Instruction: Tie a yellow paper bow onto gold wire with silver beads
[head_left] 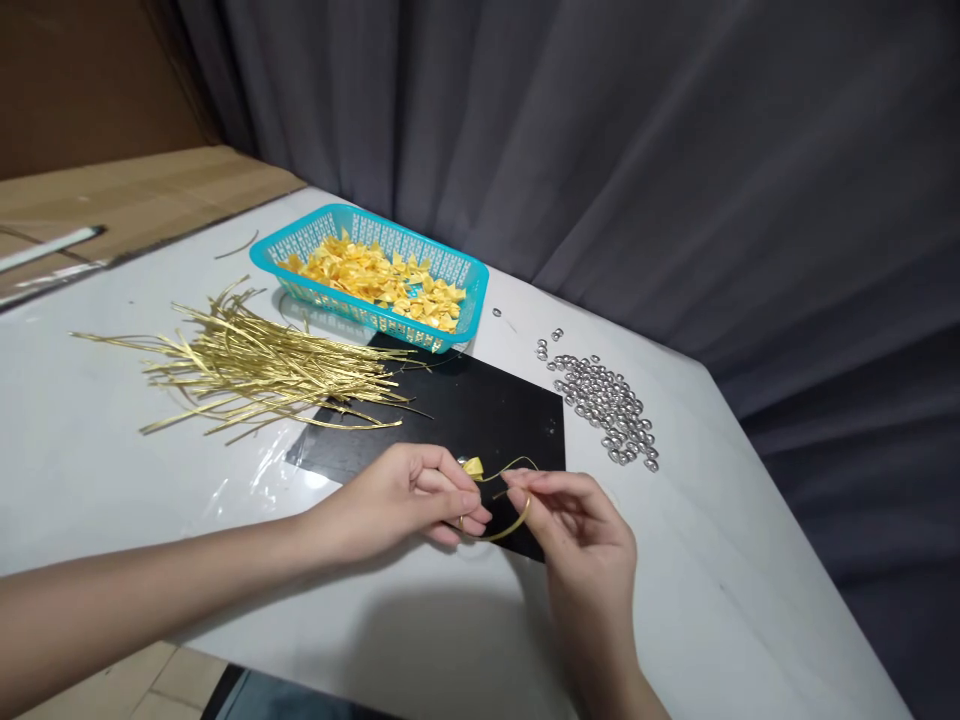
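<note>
Over the black sheet (517, 400), my left hand (424, 495) is closed in a pinch on a small yellow ribbon bow (473, 467), most of which the fingers cover. A thin gold tie (510, 531) runs from the left fingers and curves across to my right hand (585, 530). Between its thumb and forefinger the right hand pinches the tie, close to one end. Another thin stretch of the tie arches above, near the right fingertips. A bit of something shiny shows beside the bow, too small to make out.
A pile of gold ties (270, 365) lies left of the sheet. Behind it stands a turquoise basket (478, 300) holding many yellow bows (360, 270). Silver beads (600, 395) are scattered at the right on the white table (720, 500). A grey curtain (600, 130) hangs along the far edge.
</note>
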